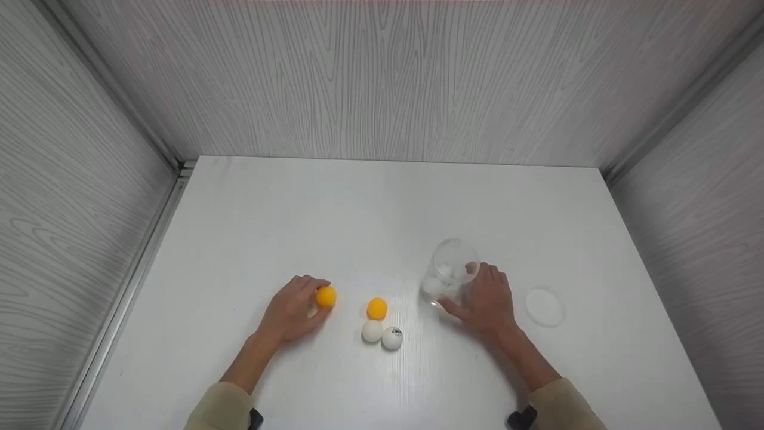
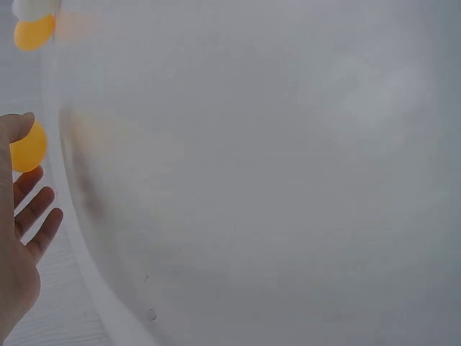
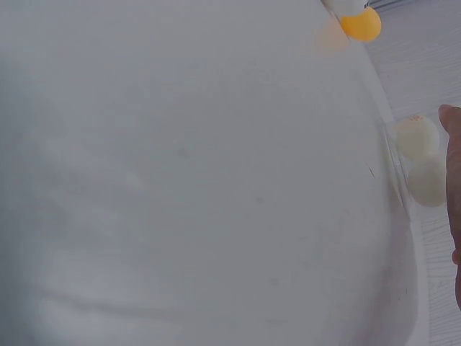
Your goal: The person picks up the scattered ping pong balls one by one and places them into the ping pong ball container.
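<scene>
My left hand [image 1: 292,309] pinches an orange ping-pong ball [image 1: 326,296] between thumb and fingers, low over the table. In the left wrist view that ball [image 2: 29,147] shows at the left edge beside the spread fingers. My right hand [image 1: 490,298] grips a clear round jar [image 1: 439,263] from its right side, thumb in front. White balls [image 1: 433,286] lie inside at the jar's bottom; the right wrist view shows two of them [image 3: 418,138]. Between the hands sit another orange ball [image 1: 376,308] and two white balls [image 1: 372,331], one with dark print.
A clear round lid [image 1: 545,307] lies flat on the white table [image 1: 334,215], right of my right hand. Grey wood-grain panels [image 1: 382,77] stand at the back and both sides. A pale curved surface [image 2: 252,173] fills most of each wrist view.
</scene>
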Tool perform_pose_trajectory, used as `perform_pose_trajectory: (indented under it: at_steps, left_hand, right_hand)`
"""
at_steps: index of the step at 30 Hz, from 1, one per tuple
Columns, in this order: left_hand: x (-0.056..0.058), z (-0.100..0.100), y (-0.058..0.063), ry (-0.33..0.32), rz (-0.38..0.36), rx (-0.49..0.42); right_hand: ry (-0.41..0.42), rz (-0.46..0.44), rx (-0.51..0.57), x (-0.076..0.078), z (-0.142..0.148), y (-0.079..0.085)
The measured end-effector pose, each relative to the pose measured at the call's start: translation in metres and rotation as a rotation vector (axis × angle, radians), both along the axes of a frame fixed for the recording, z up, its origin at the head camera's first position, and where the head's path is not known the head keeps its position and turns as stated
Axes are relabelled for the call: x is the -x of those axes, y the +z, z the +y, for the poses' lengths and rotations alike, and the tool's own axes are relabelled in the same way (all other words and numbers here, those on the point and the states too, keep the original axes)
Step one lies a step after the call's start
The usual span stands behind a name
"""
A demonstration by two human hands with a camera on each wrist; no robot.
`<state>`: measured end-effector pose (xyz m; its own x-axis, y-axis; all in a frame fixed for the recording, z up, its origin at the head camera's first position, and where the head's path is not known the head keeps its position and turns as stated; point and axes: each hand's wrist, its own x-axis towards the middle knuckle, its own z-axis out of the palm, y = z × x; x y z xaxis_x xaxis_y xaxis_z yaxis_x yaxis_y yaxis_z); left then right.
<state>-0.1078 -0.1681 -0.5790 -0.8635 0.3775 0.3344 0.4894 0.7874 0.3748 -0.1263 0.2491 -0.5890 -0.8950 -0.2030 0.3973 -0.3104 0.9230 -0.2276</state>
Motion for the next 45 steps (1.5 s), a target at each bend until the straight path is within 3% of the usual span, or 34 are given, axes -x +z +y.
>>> perform_pose_trajectory:
  at_steps: [23,39,45]
  left_hand:
    - [0.005,0.004,0.009,-0.013,0.039,0.019]
    - [0.002,0.016,0.020,0.004,-0.025,0.016]
    - [0.002,0.021,0.025,-0.014,-0.007,0.005]
  right_hand:
    - [-0.005,0.012,-0.030,0.001,-0.002,0.002]
    - [-0.008,0.027,-0.037,0.001,-0.001,-0.001]
    - [-0.007,0.040,-0.052,0.000,-0.002,0.000]
